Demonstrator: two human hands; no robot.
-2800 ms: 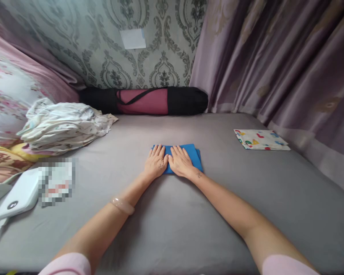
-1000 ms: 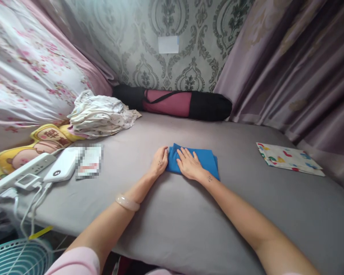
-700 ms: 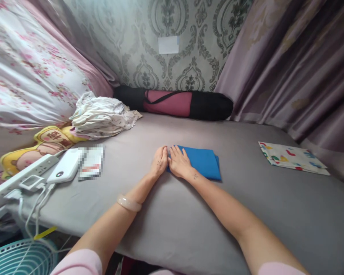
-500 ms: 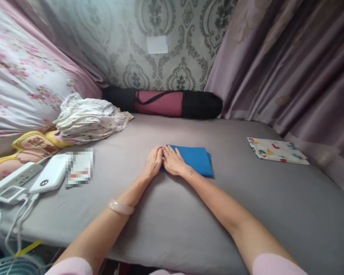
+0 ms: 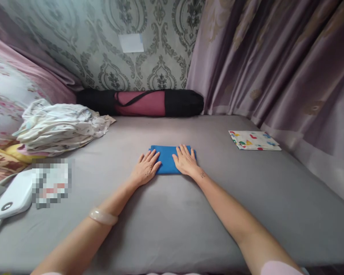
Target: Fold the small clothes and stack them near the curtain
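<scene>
A folded blue cloth (image 5: 167, 160) lies flat on the grey sheet (image 5: 172, 214) in the middle of the head view. My left hand (image 5: 146, 167) rests on its left edge, palm down with the fingers spread. On the right part of the cloth, my right hand (image 5: 185, 159) also lies flat, its fingers apart. Both hands press on the cloth from above and neither grips it. The bare middle of the cloth shows between them, while its two ends are partly covered by my fingers.
At the right lies a folded white cloth with colourful prints (image 5: 253, 140). A crumpled pile of light cloth (image 5: 60, 124) sits at the left, near a white power bank (image 5: 13, 194) and a blurred packet (image 5: 53, 183). A black and pink long bag (image 5: 140, 103) lies along the wall.
My hands have moved apart: the right slid to the right end of the blue cloth, the left now lies flat on its left edge. The view has turned to the right.
</scene>
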